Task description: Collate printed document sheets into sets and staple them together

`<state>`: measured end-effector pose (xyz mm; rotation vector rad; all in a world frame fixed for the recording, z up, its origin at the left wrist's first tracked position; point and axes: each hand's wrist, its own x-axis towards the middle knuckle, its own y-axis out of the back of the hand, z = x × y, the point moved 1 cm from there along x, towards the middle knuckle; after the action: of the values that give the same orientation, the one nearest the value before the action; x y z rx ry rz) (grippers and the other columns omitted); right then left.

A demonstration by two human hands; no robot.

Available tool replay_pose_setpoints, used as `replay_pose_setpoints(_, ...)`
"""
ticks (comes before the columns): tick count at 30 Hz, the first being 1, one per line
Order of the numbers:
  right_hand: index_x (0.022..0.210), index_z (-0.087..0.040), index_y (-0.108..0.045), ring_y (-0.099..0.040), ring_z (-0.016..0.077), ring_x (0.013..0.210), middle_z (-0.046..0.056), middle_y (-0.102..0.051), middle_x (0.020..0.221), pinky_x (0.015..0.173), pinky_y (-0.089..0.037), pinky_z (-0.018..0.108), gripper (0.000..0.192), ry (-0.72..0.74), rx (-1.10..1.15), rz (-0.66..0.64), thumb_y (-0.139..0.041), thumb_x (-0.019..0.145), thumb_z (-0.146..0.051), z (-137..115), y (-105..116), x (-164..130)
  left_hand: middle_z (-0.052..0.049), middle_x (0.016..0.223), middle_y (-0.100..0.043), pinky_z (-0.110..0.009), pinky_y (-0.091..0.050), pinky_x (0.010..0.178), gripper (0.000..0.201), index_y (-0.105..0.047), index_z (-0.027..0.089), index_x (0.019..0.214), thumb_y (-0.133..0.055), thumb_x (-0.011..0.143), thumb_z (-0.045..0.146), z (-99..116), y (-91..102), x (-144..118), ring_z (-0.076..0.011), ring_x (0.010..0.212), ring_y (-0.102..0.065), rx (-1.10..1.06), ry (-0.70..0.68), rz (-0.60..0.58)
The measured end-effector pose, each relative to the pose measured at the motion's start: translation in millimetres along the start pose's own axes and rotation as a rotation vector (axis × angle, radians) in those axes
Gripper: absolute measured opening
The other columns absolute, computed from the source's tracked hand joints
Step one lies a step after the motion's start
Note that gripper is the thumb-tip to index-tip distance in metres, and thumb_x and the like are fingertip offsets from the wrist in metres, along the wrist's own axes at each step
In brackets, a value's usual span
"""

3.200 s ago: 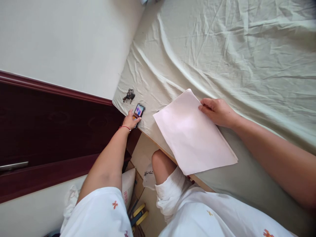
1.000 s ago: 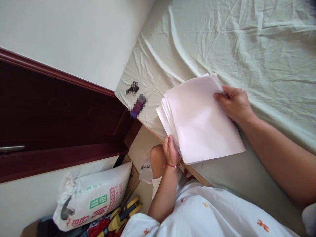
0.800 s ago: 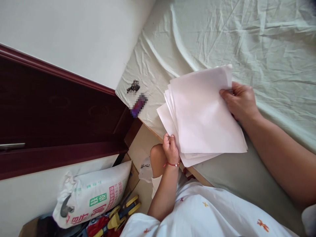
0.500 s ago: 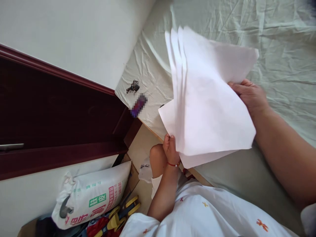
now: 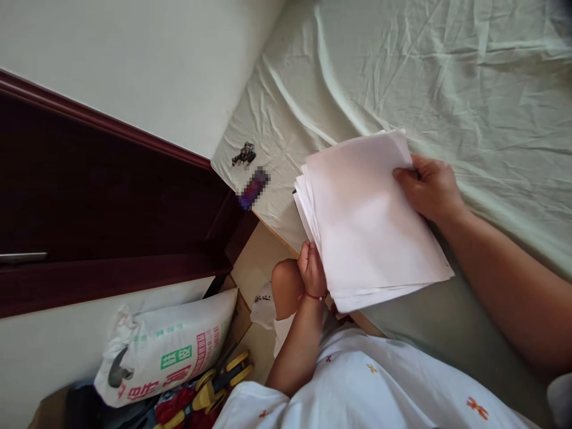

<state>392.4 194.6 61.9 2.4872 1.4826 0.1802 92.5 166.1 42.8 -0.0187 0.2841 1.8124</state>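
Right hand (image 5: pixel 428 189) gripped far edge of paper stack (image 5: pixel 369 217), thumb on top sheet. Left hand (image 5: pixel 311 269) pinched stack's near left corner. Sheets were plain white, blank on top, slightly fanned so edges stepped at left and lower sides. Stack lay flat on pale green bedsheet (image 5: pixel 447 77), near bed's edge. Keys (image 5: pixel 243 155) and blurred phone (image 5: pixel 253 187) sat left of stack, apart from it. Printed sack (image 5: pixel 165 351) lay on floor below

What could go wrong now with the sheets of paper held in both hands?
The stack of paper sheets is fanned unevenly at its left edge, so loose sheets might slip from the left hand and fall off the bed edge to the floor. The right hand pinches one side only, which may crease it. The phone lies near that edge too.
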Motion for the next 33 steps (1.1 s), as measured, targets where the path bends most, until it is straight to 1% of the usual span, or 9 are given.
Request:
replay_pose_setpoints(2,0.077,-0.023,-0.064,-0.06,0.022,0.072,0.002,-0.061,0.068,0.075,-0.049,0.038,0.008,0.016,-0.11,-0.009,-0.065,0.085,-0.021,0,1,0,-0.005,0.105,-0.075,-0.033,-0.051,0.098,0.047,-0.075,0.021,0.098,-0.083,0.075,0.061,-4,1.0,2,-0.0229,0.106,-0.067,-0.005,-0.001,0.099)
replay_pose_setpoints(4,0.076,-0.024,-0.061,-0.061,0.0232,0.074,0.002,-0.06,0.068,0.076,-0.048,0.039,0.011,0.019,-0.138,-0.026,-0.066,0.086,-0.022,-1,1,-1,-0.006,0.11,-0.075,-0.033,-0.049,0.101,0.051,-0.076,0.021,0.101,-0.085,0.072,0.062,-9,1.6,4,-0.0238,0.113,-0.066,-0.022,0.012,0.138)
replay_pose_setpoints(10,0.082,-0.024,-0.066,-0.064,0.025,0.077,0.005,-0.066,0.075,0.072,-0.049,0.039,0.008,0.0,-0.019,-0.058,-0.065,0.089,-0.029,-2,-2,-4,-0.001,0.084,-0.068,-0.028,-0.049,0.086,0.048,-0.072,0.02,0.087,-0.079,0.08,0.067,-7,1.4,2,-0.0176,0.089,-0.062,0.002,-0.056,-0.019)
replay_pose_setpoints(13,0.084,-0.024,-0.068,-0.064,0.0246,0.076,0.005,-0.067,0.076,0.069,-0.049,0.039,0.01,-0.021,0.014,-0.055,-0.067,0.089,-0.033,-3,-3,-5,0.0,0.082,-0.067,-0.026,-0.048,0.078,0.044,-0.071,0.02,0.086,-0.075,0.085,0.065,4,-0.4,-2,-0.0153,0.08,-0.059,0.014,-0.083,-0.14)
replay_pose_setpoints(16,0.082,-0.024,-0.067,-0.063,0.0237,0.074,0.004,-0.066,0.076,0.069,-0.048,0.038,0.014,-0.037,0.015,-0.058,-0.068,0.09,-0.036,-4,-3,-6,0.0,0.085,-0.069,-0.025,-0.048,0.073,0.043,-0.071,0.021,0.091,-0.076,0.084,0.063,11,-2.7,-4,-0.0147,0.077,-0.058,-0.034,-0.022,-0.203)
replay_pose_setpoints(21,0.083,-0.024,-0.064,-0.059,0.0218,0.069,0.003,-0.063,0.074,0.065,-0.045,0.036,0.016,-0.054,0.013,-0.075,-0.068,0.091,-0.039,-2,-5,-6,0.002,0.079,-0.063,-0.024,-0.045,0.069,0.042,-0.068,0.021,0.086,-0.076,0.084,0.062,16,-4.1,-6,-0.0134,0.072,-0.053,-0.01,-0.029,-0.189)
replay_pose_setpoints(26,0.07,-0.024,-0.051,-0.047,0.0186,0.064,0.0,-0.048,0.063,0.063,-0.038,0.034,0.028,-0.044,-0.102,-0.034,-0.069,0.088,-0.036,0,-3,-4,0.004,0.071,-0.053,-0.025,-0.04,0.067,0.038,-0.059,0.022,0.077,-0.07,0.09,0.056,11,-1.7,-5,-0.0139,0.068,-0.046,0.044,-0.076,-0.162)
replay_pose_setpoints(30,0.071,-0.023,-0.053,-0.044,0.0173,0.063,0.001,-0.05,0.065,0.063,-0.036,0.034,0.021,-0.038,-0.099,-0.033,-0.065,0.086,-0.031,-2,-2,-4,0.004,0.068,-0.046,-0.026,-0.039,0.069,0.04,-0.052,0.023,0.07,-0.07,0.089,0.052,5,0.1,-3,-0.0143,0.069,-0.043,0.05,-0.095,-0.094)
replay_pose_setpoints(33,0.072,-0.023,-0.056,-0.044,0.0165,0.063,0.001,-0.052,0.066,0.062,-0.034,0.034,0.016,-0.043,-0.057,-0.026,-0.063,0.084,-0.029,-2,-2,-4,0.003,0.071,-0.049,-0.026,-0.041,0.072,0.039,-0.052,0.022,0.071,-0.07,0.089,0.052,5,-0.4,-3,-0.0149,0.071,-0.046,0.032,-0.081,-0.113)
